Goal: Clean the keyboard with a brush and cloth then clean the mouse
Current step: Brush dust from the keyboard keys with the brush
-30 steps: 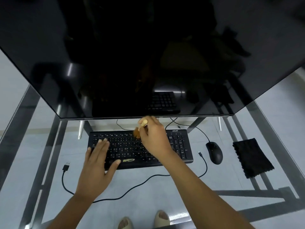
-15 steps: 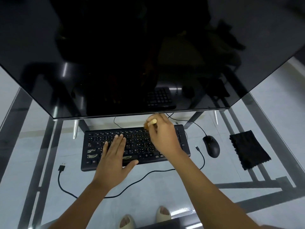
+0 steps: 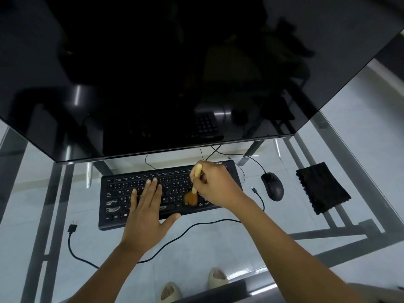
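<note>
A black keyboard lies on the glass table under the monitor. My left hand rests flat on its middle keys, fingers straight. My right hand grips a small brush with a pale wooden handle, and its brown bristles touch the lower right keys. A black mouse sits to the right of the keyboard. Further right lies a black cloth, flat on the glass.
A large dark monitor overhangs the far side of the glass table. A loose USB cable curls at the left front. Another cable end lies between keyboard and mouse. Two sandalled feet show through the glass.
The brush has swept from the keyboard's top row down to its lower right keys. My left hand has slid right along the keys.
</note>
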The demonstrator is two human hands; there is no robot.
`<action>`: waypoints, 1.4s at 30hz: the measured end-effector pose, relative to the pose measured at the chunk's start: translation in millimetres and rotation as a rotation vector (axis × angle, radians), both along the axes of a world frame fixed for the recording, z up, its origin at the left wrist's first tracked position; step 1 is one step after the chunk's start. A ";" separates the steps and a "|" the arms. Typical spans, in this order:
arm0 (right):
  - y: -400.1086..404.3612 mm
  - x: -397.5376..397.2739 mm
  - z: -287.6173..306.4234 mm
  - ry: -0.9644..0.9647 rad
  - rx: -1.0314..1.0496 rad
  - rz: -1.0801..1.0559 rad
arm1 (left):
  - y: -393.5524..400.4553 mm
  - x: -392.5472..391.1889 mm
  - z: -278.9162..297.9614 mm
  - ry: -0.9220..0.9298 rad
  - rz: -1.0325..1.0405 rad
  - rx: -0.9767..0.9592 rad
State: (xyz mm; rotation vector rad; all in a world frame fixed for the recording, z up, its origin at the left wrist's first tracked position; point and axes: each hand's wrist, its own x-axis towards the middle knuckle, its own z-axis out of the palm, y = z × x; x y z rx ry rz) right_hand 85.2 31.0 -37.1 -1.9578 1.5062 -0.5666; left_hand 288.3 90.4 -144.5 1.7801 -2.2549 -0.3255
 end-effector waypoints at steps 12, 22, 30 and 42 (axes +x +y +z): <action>-24.9 -20.0 -2.2 -0.146 -0.196 -0.257 | -18.9 -28.8 10.6 -0.011 -0.034 0.021; -29.6 -49.6 -2.5 -0.099 -0.006 -0.260 | -38.0 -58.0 16.6 -0.014 -0.117 0.081; -27.6 -77.0 -1.1 -0.038 -0.027 -0.321 | -44.3 -73.6 14.4 -0.039 -0.125 0.109; -23.5 -103.4 -3.9 -0.019 -0.133 -0.497 | -39.5 -70.5 9.2 -0.082 -0.132 0.087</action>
